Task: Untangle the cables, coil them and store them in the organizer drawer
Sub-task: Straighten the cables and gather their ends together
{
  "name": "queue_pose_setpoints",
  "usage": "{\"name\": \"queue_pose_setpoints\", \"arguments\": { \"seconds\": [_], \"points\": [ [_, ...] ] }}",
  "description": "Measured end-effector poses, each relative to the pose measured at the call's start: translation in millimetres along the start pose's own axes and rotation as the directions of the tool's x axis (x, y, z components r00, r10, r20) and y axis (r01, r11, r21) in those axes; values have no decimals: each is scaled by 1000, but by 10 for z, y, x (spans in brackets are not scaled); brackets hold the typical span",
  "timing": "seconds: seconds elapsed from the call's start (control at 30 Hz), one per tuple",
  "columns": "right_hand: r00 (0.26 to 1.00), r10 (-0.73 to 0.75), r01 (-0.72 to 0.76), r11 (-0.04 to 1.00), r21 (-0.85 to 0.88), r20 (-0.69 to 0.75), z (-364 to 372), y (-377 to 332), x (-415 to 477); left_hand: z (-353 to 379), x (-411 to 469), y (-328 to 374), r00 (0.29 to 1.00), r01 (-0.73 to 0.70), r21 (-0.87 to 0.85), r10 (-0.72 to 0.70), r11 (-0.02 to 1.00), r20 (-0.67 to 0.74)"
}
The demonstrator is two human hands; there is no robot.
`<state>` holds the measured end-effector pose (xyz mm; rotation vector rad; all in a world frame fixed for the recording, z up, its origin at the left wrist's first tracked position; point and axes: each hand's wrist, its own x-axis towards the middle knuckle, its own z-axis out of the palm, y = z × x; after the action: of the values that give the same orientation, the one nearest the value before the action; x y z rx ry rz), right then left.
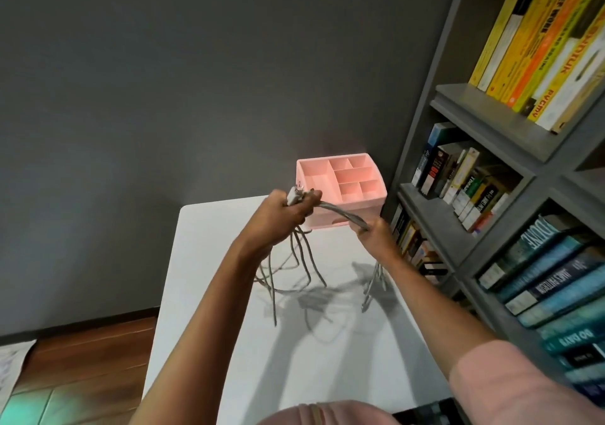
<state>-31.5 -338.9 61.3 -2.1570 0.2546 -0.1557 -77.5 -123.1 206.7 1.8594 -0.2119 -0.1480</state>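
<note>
Both hands hold a bundle of grey cables [340, 212] up above a white table [209, 293]. My left hand [281, 218] grips the bundle near its plug ends, which stick up out of the fist. My right hand [376, 231] grips the same bundle a short way along. Loose cable loops [294, 267] hang from the left hand to the tabletop, and more strands [373, 280] drop below the right hand. A pink organizer [376, 203] with open top compartments stands at the table's far right corner, just behind the hands. Its drawer front is mostly hidden by the hands.
A grey bookshelf [491, 149] full of books runs along the right side, close to the table. A dark grey wall stands behind. Wooden floor [91, 352] shows at the lower left, with a white sheet at the far left edge.
</note>
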Motion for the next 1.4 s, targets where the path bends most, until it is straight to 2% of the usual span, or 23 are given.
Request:
{"name": "queue_pose_setpoints", "arguments": {
  "seconds": [0.27,0.47,0.6,0.73,0.87,0.97,1.1,1.2,1.3,1.4],
  "points": [
    [988,129,-115,981,-158,84,37,40,-62,-21,-21,151,998,-59,-14,58,998,-29],
    [994,103,-97,987,-125,47,37,205,-66,-56,-18,184,996,-80,-35,79,996,-36],
    [994,101,-93,984,-151,50,1,377,-60,-40,-7,161,997,-73,15,73,997,-4],
    [998,45,-50,990,-132,-35,-89,459,-58,41,-3,96,998,-68,26,68,997,12],
    [993,-1,-15,990,-138,-121,-317,590,39,136,95,11,998,-57,145,55,988,22],
    [984,8,-34,989,-142,-179,-498,786,200,246,201,-63,1000,9,368,-12,930,6],
    [992,117,-124,970,-210,-47,-650,1131,369,598,341,-130,997,70,699,-76,712,-22],
    [977,206,-179,940,-292,63,-701,1356,410,927,450,-188,997,50,776,-81,629,1],
    [951,245,-200,953,-230,187,-734,1307,378,1254,568,-249,995,6,823,-85,569,51],
    [896,130,-94,990,-104,424,-624,1039,303,1519,677,-339,988,-11,837,-123,547,93]
  ]
}}
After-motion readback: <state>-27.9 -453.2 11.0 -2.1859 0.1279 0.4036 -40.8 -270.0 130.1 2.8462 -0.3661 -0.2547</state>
